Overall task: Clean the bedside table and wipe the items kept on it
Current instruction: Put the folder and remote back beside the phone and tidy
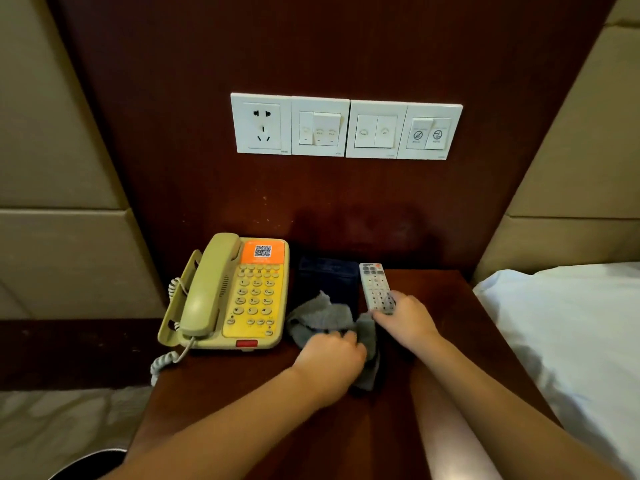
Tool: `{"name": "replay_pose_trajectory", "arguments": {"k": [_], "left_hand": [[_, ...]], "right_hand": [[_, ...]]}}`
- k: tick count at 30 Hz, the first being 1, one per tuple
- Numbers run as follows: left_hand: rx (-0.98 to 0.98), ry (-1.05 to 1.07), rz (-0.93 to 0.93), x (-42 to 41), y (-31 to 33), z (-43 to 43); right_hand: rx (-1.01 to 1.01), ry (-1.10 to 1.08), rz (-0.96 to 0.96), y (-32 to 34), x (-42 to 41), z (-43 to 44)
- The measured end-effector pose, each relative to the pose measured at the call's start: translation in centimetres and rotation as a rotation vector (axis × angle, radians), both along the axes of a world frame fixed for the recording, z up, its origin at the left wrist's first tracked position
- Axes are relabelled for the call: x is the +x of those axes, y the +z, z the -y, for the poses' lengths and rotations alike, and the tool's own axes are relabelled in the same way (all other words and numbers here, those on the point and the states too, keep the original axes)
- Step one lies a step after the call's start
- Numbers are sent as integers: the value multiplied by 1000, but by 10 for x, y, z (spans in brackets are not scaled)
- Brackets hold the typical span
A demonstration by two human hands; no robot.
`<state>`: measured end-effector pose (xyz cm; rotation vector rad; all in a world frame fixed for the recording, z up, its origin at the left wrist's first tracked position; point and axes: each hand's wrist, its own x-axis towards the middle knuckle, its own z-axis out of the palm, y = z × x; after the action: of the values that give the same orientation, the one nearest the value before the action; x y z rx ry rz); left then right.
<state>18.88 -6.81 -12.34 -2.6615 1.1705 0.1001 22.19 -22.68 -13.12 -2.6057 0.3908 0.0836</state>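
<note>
A person's two bare arms reach over a dark reddish-brown wooden bedside table (433,341) that stands against a matching wood wall panel. At the table's left rear sits a beige corded telephone with a yellow keypad face and an orange QR-code sticker (225,296), its handset resting in the cradle and its coiled cord trailing off the table's left edge. Just right of the telephone stands a dark navy box (329,277), and a crumpled grey cleaning cloth (325,318) lies against the front of that box. The left hand (329,358) presses down on the cloth, its fingers curled and gripping the fabric, part of which bunches out to the hand's right. Right of the box, a slim white remote control with rows of small buttons (375,287) points toward the wall; the right hand (403,317) pinches its near end between thumb and fingers. Whether the remote rests on the table or is lifted off it cannot be told. Above the telephone, a row of white wall plates, one socket and three switch panels (346,128), is fixed to the panel. A white pillow (561,323) lies beside the table's right edge.
</note>
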Motion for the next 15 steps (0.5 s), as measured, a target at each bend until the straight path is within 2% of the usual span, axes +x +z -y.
{"name": "replay_pose_trajectory", "arguments": {"k": [4,7,11,15], "left_hand": [[51,-109,67,10,12,-20],[-51,48,95,38,32,-30],[-362,398,12,76,64,-39],[-866,647,42,104,98,-66]], "right_hand": [[-3,15,0,4,2,-1],[8,44,-13,6,8,-4],[35,48,-44,7,16,-6],[28,46,-20,1,13,-5]]}}
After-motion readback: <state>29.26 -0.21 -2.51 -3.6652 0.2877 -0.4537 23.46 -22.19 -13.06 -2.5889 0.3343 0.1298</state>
